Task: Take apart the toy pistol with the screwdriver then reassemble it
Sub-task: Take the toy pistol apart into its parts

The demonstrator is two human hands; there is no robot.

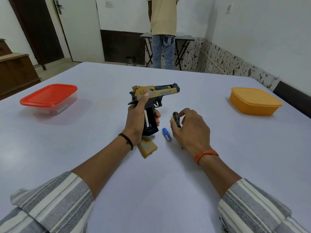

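Gripping the pistol (152,96) at frame centre, the left hand (138,118) curls its fingers round the open black grip; "DESERT EAGLE" marks the tan slide. Right hand (190,128) fingers pinch the screwdriver (176,119) beside a blue battery (167,134) on the table (151,182).

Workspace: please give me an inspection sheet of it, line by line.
Surface: pale table.
Job's things: pistol upright, grip open; yellow cover and blue battery lying on table; screwdriver.
Clutter: red-lidded box far left, orange box far right.
Hands: left hand holds pistol grip; right hand fingers curled round screwdriver.
Cables: nothing seen.
Surroundings: person standing at folding table; door.
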